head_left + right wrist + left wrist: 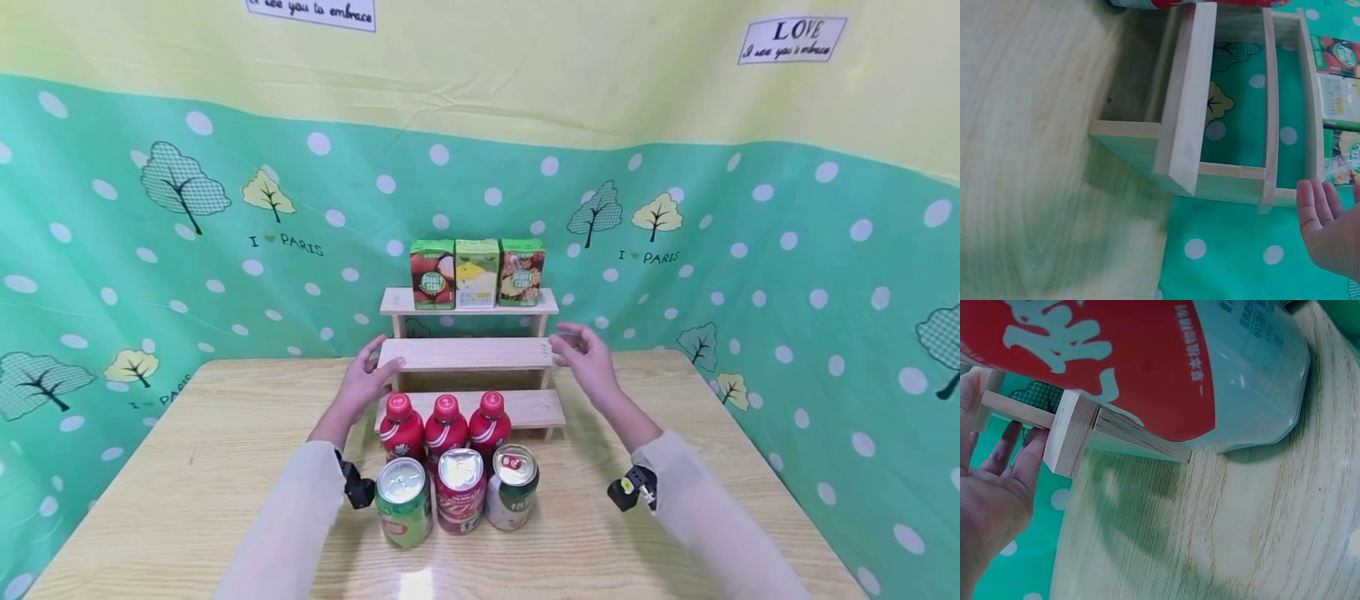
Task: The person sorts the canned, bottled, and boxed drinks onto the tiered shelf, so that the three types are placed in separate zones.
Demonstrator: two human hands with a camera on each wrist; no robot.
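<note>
A three-tier wooden display shelf (468, 354) stands at the back of the table, its middle board between my two hands. My left hand (362, 385) holds that board's left end, thumb on top and fingers behind the edge. At the other end, my right hand (590, 364) is spread with relaxed fingers, fingertips right at the board's end in the head view. In the right wrist view those fingers (1319, 203) are straight and hold nothing. Three juice boxes (476, 275) stand in a row on the top tier. Red-capped bottles (446, 433) stand before the bottom tier.
In front of the bottles are three drink cans: a green can (405, 512), a red can (460, 500) and a green-and-white can (510, 500). A red-labelled bottle (1147, 375) fills the upper left wrist view. Behind the wooden table (195, 467) hangs a dotted green cloth (360, 225).
</note>
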